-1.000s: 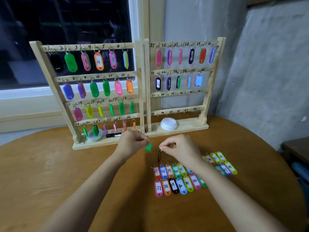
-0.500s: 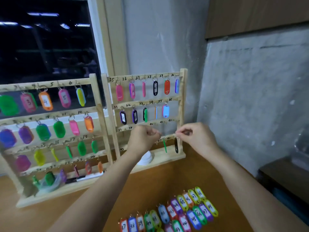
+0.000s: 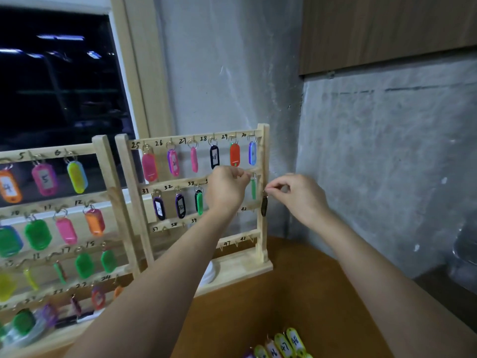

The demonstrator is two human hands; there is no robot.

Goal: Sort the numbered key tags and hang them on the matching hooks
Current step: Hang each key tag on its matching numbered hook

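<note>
Higher now: green tag (image 3: 253, 189) in left hand's (image 3: 227, 188) pinch, black tag (image 3: 264, 206) under right hand's (image 3: 296, 195).

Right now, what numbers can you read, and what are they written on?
"25" to "30": top rail of right rack.
"31", "32", "33": second rail.
"37", "38", "39", "42": third rail.
"47": bottom rail.
"5", "6", "12": left rack.
"4": orange tag.
"5": pink tag.
"47", "48": yellow tags.
The rest: too blurred.
</note>
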